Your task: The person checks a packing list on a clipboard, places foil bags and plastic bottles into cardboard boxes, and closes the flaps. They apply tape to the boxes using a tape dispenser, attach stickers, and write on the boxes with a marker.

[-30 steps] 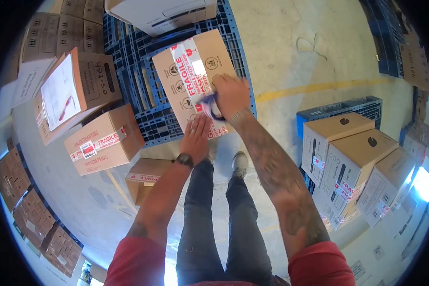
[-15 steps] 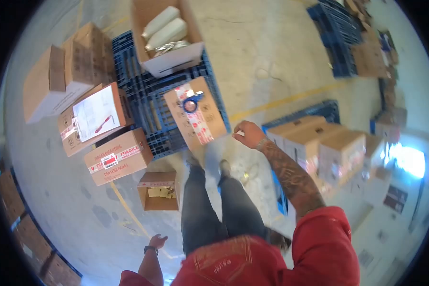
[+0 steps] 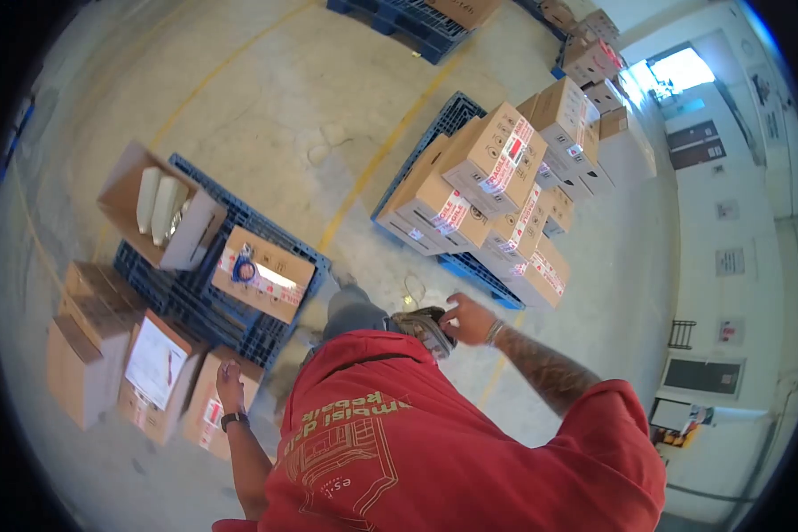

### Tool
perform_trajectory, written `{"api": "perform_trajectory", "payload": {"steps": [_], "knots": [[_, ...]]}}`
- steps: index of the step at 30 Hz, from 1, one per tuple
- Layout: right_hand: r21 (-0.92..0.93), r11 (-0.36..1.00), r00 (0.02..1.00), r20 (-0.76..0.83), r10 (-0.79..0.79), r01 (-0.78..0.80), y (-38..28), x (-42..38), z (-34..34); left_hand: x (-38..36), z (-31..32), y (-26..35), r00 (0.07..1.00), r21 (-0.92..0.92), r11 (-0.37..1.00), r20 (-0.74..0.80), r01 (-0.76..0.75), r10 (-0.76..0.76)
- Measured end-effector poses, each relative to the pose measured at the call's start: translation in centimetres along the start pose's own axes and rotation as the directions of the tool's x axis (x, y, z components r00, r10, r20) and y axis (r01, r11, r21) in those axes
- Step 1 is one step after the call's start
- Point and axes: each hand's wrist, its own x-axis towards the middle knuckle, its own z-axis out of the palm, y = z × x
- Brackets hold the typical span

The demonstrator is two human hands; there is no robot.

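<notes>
My right hand (image 3: 470,320) is beside a dark waist pouch (image 3: 431,332), its fingers apart and fingertips right at the pouch's edge. On the left, my left hand (image 3: 230,383) hangs open with nothing in it, overlapping a fragile-labelled carton (image 3: 206,413) in this view. Ahead, a closed carton (image 3: 279,294) with red-and-white tape lies on a blue plastic pallet (image 3: 270,348). A blue tape dispenser (image 3: 243,268) rests on top of that carton. Beside it stands an open carton (image 3: 206,222) holding long pale wrapped packages (image 3: 161,209).
Papers with a red pen (image 3: 157,362) lie on a carton at left, near more cartons (image 3: 73,372). To the right, stacked taped cartons (image 3: 495,164) stand on another blue pallet (image 3: 459,111). A further pallet (image 3: 399,27) is at the back. Yellow lines (image 3: 356,191) cross the floor.
My view has turned and tilted toward the right, bringing the stacked cartons and wall into sight. My right hand has moved from near the taped carton back to the waist pouch.
</notes>
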Motion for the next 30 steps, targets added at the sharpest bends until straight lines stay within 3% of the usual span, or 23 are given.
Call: {"api": "perform_trajectory", "payload": {"steps": [2,3,5,6,8,9,10,11,12,13,16,18,20,21,23,25,26,27,28,30], "knots": [[-0.113,0.956,0.963,-0.052,0.265,-0.269,-3.2,0.5,0.6,2.4,0.2,0.7,0.997,-0.054,0.999,0.07,-0.005,0.009],[-0.089,0.957,0.961,-0.067,0.27,-0.275,-3.0,1.0,0.5,1.1,0.6,3.2,0.995,-0.03,0.999,0.091,-0.034,0.037],[0.001,0.987,0.985,0.048,0.163,-0.163,-2.2,1.5,1.0,0.4,1.3,4.1,0.988,-0.008,0.995,0.118,-0.102,0.102],[0.018,0.986,0.985,0.031,0.168,-0.169,-1.7,1.9,1.9,0.9,1.7,4.0,0.978,-0.019,0.987,0.138,-0.158,0.16],[0.13,0.969,0.977,0.055,0.205,-0.211,-0.2,3.3,4.0,4.2,0.5,-0.8,0.969,-0.041,0.991,0.208,-0.124,0.13],[0.132,0.97,0.979,0.043,0.199,-0.203,0.4,3.8,4.9,5.2,-0.4,-3.0,0.962,0.119,0.983,0.253,-0.14,0.106],[0.118,0.983,0.989,-0.036,0.145,-0.14,0.9,4.2,5.7,6.0,-0.8,-3.8,0.954,0.275,0.948,0.291,-0.16,0.076],[0.1,0.992,0.989,-0.116,0.09,-0.079,1.1,4.5,6.0,5.4,-0.8,-3.1,0.953,0.27,0.947,0.29,-0.174,0.092],[0.099,0.992,0.988,-0.13,0.087,-0.074,0.7,4.7,5.8,3.9,-0.9,-2.6,0.973,0.278,0.957,0.231,-0.081,0.015],[0.074,0.991,0.978,-0.17,0.122,-0.11,-0.6,4.4,4.8,2.5,-1.0,-1.9,0.983,0.281,0.96,0.173,0.014,-0.065],[0.06,0.988,0.959,-0.236,0.154,-0.144,-2.5,4.2,3.8,0.5,-1.7,-0.7,0.98,0.297,0.953,0.16,0.065,-0.116],[0.064,0.989,0.954,-0.262,0.147,-0.135,-3.2,4.2,3.0,2.3,-2.8,-2.7,0.984,0.266,0.964,0.161,0.033,-0.078],[-0.015,1.0,0.93,-0.367,-0.007,0.001,-3.7,3.6,1.7,3.8,-3.9,-3.7,0.968,0.215,0.976,0.247,-0.021,-0.034],[-0.019,1.0,0.928,-0.373,-0.016,0.01,-4.6,3.4,0.1,3.4,-3.9,-2.6,0.97,0.209,0.978,0.242,-0.026,-0.026],[0.009,0.99,0.96,-0.246,0.136,-0.138,-7.2,3.0,-5.7,0.6,-2.9,3.0,0.924,0.376,0.845,0.174,-0.381,0.34],[0.374,0.916,0.971,-0.121,0.206,-0.147,-10.9,2.4,-11.7,-0.3,-1.4,7.8,0.885,0.214,0.866,0.226,-0.452,0.407],[0.358,0.926,0.977,-0.119,0.175,-0.122,-12.1,2.7,-12.7,-3.0,-0.3,12.7,0.85,0.089,0.874,0.299,-0.478,0.434],[0.223,0.968,0.964,-0.259,-0.051,0.111,-13.3,3.5,-13.5,-6.5,1.0,18.4,0.808,-0.039,0.87,0.352,-0.492,0.473],[0.063,0.941,0.887,-0.359,-0.291,0.334,-14.8,4.1,-14.1,-9.3,1.9,22.8,0.709,-0.13,0.801,0.398,-0.584,0.581],[0.093,0.877,0.853,-0.303,-0.426,0.471,-19.8,4.5,-15.1,-12.7,3.3,28.3,0.537,-0.187,0.664,0.451,-0.724,0.712]]}}
